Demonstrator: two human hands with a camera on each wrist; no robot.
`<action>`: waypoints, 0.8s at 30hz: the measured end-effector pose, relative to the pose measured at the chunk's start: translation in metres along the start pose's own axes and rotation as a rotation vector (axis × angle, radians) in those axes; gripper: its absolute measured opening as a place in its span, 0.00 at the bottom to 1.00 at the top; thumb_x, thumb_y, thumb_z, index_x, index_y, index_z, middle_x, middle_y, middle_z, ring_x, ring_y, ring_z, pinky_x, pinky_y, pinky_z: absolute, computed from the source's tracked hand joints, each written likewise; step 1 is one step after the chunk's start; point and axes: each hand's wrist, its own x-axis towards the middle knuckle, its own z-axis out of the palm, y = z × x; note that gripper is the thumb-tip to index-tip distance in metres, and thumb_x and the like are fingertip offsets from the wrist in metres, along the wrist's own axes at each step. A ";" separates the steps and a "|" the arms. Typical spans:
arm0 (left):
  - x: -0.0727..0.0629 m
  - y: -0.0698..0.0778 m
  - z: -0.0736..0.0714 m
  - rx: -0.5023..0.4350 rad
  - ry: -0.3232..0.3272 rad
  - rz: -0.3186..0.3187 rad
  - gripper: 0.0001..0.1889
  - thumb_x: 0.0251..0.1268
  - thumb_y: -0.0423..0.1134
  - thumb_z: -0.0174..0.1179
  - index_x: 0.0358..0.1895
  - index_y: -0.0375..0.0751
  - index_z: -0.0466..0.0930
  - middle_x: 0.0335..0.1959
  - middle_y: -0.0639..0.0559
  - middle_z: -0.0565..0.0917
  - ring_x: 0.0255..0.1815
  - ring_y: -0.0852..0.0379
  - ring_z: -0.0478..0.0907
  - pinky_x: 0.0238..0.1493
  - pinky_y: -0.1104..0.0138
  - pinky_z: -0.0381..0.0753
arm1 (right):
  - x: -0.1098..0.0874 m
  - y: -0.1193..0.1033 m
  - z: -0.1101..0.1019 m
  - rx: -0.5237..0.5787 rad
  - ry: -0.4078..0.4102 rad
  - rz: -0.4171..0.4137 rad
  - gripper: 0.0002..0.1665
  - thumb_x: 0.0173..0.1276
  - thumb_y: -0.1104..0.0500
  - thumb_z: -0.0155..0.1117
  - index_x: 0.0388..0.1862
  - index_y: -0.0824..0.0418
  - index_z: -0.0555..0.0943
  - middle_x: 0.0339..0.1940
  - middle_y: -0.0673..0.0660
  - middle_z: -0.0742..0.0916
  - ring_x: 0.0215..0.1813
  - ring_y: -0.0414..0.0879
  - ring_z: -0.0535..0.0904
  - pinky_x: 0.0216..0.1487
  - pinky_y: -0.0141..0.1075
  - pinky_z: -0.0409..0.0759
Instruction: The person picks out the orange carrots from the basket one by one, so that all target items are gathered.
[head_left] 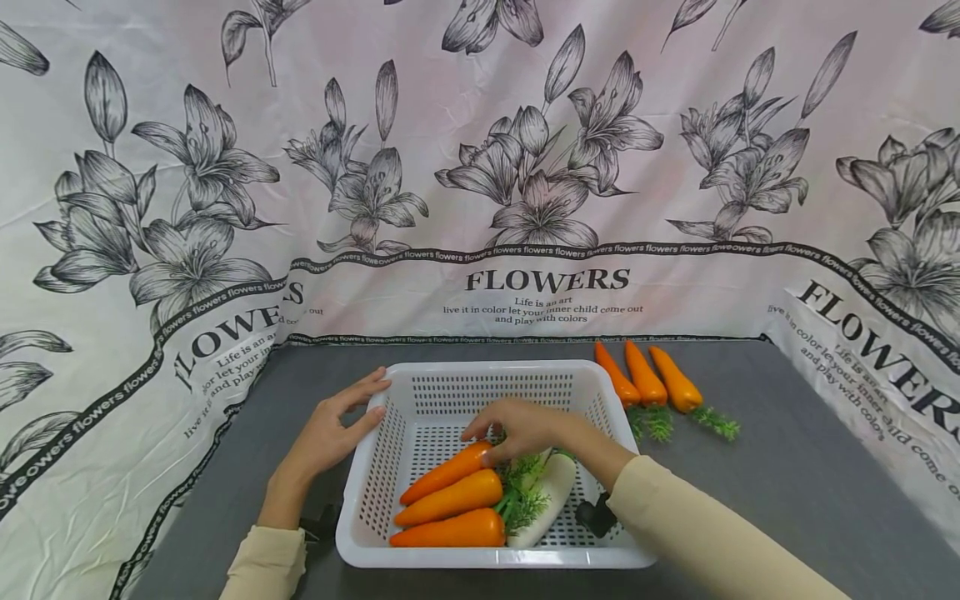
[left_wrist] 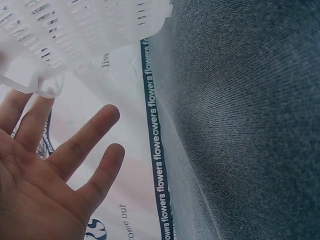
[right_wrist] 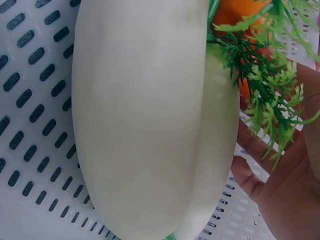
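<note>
A white perforated plastic basket holds three orange carrots, and my right hand reaches inside it. The thumb and fingers grip the thick end of the farthest carrot, near its green top. Nearer me lie a middle carrot and a front carrot. Beside their leaves rests a white radish; the right wrist view shows two pale radishes overlapping. My left hand touches the basket's left rim. In the left wrist view that hand has straight, spread fingers, two tips hidden behind the rim.
Three more carrots with green tops lie on the grey tabletop, right of the basket's far corner. A white curtain printed with flowers encloses the back and sides. Black wrist devices sit by both wrists.
</note>
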 end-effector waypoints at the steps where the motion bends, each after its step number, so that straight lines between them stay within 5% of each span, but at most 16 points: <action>1: 0.000 0.000 0.000 0.000 -0.001 0.001 0.25 0.76 0.44 0.59 0.73 0.56 0.73 0.80 0.55 0.64 0.71 0.41 0.75 0.65 0.36 0.71 | 0.000 0.000 0.000 -0.006 0.000 -0.007 0.23 0.70 0.56 0.70 0.63 0.58 0.83 0.59 0.54 0.88 0.57 0.47 0.84 0.60 0.41 0.82; 14: 0.000 0.000 0.000 -0.007 -0.001 -0.004 0.25 0.75 0.45 0.59 0.73 0.56 0.73 0.80 0.56 0.64 0.68 0.42 0.77 0.65 0.36 0.71 | 0.001 0.003 0.005 -0.078 0.016 0.004 0.18 0.68 0.56 0.71 0.57 0.53 0.87 0.53 0.48 0.90 0.53 0.40 0.84 0.57 0.37 0.81; 21: 0.000 -0.002 0.000 -0.010 -0.002 -0.007 0.25 0.75 0.45 0.60 0.73 0.57 0.73 0.80 0.56 0.64 0.68 0.42 0.76 0.65 0.36 0.71 | -0.001 0.007 0.007 -0.071 0.050 0.123 0.14 0.64 0.57 0.71 0.49 0.50 0.84 0.46 0.45 0.88 0.49 0.41 0.82 0.55 0.39 0.79; 24: 0.000 -0.001 0.000 -0.012 0.000 -0.006 0.25 0.75 0.45 0.60 0.73 0.56 0.73 0.80 0.56 0.65 0.68 0.42 0.77 0.65 0.36 0.71 | -0.001 0.006 0.007 -0.069 0.052 0.156 0.19 0.64 0.57 0.71 0.55 0.49 0.83 0.51 0.47 0.89 0.54 0.44 0.83 0.70 0.53 0.70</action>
